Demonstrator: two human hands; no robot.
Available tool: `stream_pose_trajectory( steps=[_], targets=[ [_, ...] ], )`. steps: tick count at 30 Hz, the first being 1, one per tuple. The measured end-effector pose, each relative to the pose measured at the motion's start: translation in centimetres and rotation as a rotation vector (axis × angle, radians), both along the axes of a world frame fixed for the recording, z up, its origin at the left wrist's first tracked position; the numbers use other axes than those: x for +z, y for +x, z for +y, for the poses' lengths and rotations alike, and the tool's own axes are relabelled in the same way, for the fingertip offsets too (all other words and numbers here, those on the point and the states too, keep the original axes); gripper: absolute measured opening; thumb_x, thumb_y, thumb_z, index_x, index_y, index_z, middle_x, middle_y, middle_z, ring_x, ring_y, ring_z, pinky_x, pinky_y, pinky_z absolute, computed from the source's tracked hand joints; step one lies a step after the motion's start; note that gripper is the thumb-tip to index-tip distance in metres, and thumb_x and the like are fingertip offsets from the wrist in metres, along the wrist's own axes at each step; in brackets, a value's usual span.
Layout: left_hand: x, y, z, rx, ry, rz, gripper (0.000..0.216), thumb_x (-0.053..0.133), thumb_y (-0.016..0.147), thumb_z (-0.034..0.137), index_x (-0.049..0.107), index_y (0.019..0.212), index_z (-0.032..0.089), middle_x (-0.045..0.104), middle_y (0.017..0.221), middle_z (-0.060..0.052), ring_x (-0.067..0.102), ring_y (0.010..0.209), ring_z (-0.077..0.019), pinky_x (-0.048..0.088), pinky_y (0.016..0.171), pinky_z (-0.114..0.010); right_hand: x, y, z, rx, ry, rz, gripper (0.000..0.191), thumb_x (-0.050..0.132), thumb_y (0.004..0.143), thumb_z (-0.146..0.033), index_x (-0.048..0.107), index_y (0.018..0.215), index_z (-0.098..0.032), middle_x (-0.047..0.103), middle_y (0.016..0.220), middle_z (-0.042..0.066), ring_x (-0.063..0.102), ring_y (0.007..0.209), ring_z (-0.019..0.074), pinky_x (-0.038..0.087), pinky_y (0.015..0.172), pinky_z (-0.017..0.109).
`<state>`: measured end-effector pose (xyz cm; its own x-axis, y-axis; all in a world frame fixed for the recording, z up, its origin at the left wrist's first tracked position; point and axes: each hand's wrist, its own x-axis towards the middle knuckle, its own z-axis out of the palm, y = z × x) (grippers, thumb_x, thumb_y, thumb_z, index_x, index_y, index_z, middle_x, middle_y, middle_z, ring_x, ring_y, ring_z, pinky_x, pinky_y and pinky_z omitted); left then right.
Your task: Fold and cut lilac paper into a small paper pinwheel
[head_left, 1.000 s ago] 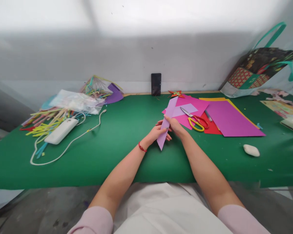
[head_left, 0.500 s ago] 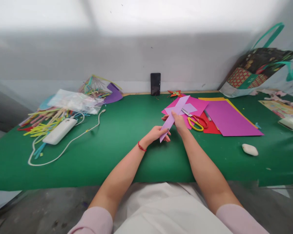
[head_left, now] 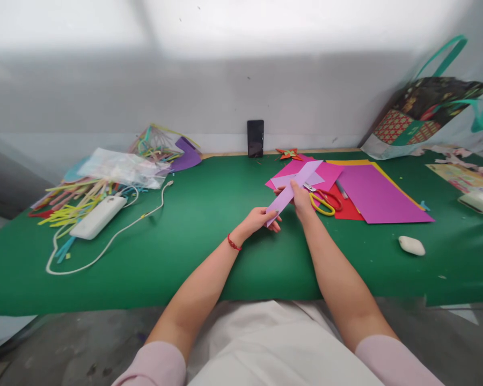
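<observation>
A long strip of light purple paper (head_left: 286,197) slants between my two hands above the green table. My left hand (head_left: 261,219) pinches its near end, with thumb on top and fingers beneath. Farther up the strip, my right hand (head_left: 300,199) grips it along its edge, thumb on top. Just beyond lie a pink sheet (head_left: 330,172) and another light purple piece (head_left: 314,179), partly covered by the strip. Scissors with yellow and red handles (head_left: 324,206) rest beside my right hand, their blades partly hidden.
Purple paper (head_left: 386,195) lies over yellow and red sheets on the right, near a white case (head_left: 411,245). A black phone (head_left: 255,138) leans on the wall. Coloured strips (head_left: 70,212), a white power bank (head_left: 99,217) and its cable are left; a bag (head_left: 418,115) stands back right.
My right hand has shifted slightly right and up the table. The strip now slants more toward the right, and its near end sits a little higher in my left hand.
</observation>
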<state>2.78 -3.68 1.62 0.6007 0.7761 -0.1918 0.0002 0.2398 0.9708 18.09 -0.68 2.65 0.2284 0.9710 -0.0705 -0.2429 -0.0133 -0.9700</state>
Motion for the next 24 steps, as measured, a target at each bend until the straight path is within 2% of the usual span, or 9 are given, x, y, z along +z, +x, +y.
stream_pose_trajectory(
  steps=[8, 12, 18, 24],
  targets=[
    [0.12, 0.1, -0.05, 0.039, 0.054, -0.02, 0.042, 0.066, 0.067, 0.052, 0.059, 0.068, 0.01, 0.063, 0.051, -0.004, 0.059, 0.047, -0.0112, 0.044, 0.054, -0.022, -0.6, 0.1, 0.32, 0.025, -0.02, -0.041, 0.04, 0.044, 0.085, -0.046, 0.068, 0.073, -0.016, 0.072, 0.066, 0.009, 0.069, 0.077, 0.0245, 0.055, 0.068, 0.033],
    [0.17, -0.01, -0.23, -0.026, 0.01, -0.014, 0.041, 0.066, 0.067, 0.051, 0.059, 0.067, 0.01, 0.064, 0.054, -0.005, 0.06, 0.051, -0.0124, 0.046, 0.058, -0.024, -0.77, 0.32, 0.41, 0.022, -0.012, -0.056, 0.042, 0.043, 0.085, -0.048, 0.069, 0.078, -0.016, 0.072, 0.067, 0.008, 0.069, 0.078, 0.0248, 0.055, 0.068, 0.034],
    [0.4, 0.01, -0.28, -0.045, 0.042, 0.026, 0.035, 0.065, 0.07, 0.044, 0.059, 0.061, 0.01, 0.061, 0.05, -0.004, 0.058, 0.049, -0.0107, 0.045, 0.058, -0.023, -0.78, 0.31, 0.47, 0.013, -0.03, -0.037, 0.039, 0.042, 0.085, -0.043, 0.068, 0.072, -0.017, 0.072, 0.068, 0.009, 0.069, 0.079, 0.0254, 0.055, 0.07, 0.035],
    [0.59, 0.07, -0.27, -0.009, 0.072, 0.039, 0.03, 0.061, 0.075, 0.036, 0.059, 0.059, 0.011, 0.06, 0.046, -0.002, 0.056, 0.045, -0.0091, 0.042, 0.057, -0.021, -0.99, 0.38, 0.6, 0.011, -0.016, -0.052, 0.04, 0.044, 0.082, -0.049, 0.067, 0.072, -0.018, 0.072, 0.067, 0.009, 0.069, 0.079, 0.027, 0.055, 0.069, 0.037]
  ],
)
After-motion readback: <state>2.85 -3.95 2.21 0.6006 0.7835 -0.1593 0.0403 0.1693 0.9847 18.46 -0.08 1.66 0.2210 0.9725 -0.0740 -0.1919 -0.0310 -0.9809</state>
